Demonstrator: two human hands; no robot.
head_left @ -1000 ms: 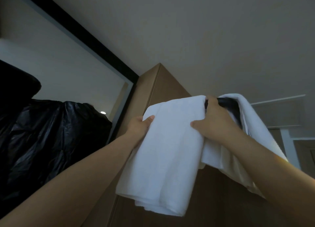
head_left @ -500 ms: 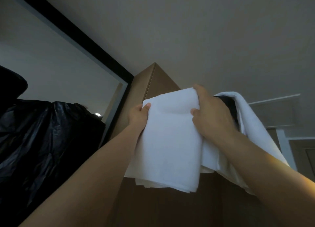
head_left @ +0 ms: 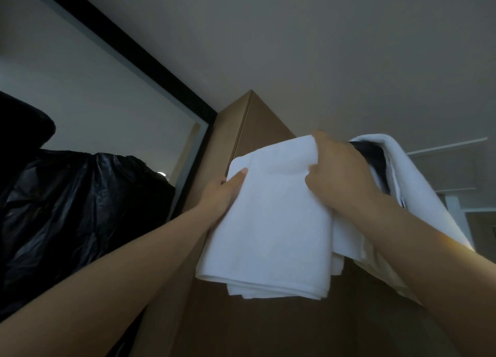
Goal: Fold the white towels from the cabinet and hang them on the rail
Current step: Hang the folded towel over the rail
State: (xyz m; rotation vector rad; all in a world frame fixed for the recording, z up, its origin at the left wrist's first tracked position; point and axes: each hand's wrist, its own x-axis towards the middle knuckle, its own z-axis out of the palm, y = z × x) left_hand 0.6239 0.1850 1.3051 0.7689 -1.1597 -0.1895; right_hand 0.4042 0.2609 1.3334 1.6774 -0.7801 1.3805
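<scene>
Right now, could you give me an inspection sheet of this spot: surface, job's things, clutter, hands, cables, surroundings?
Surface: nothing seen.
Job's things: folded towel held up in front of the cabinet; second towel draped over a dark thing on the right.
Clutter: black bag on the left.
Hands: left hand grips the folded towel's left edge; right hand grips its top right corner.
Cables: nothing seen.
Surroundings: ceiling above; black frame upper left.

Bare forearms lead to the left hand and right hand.
</scene>
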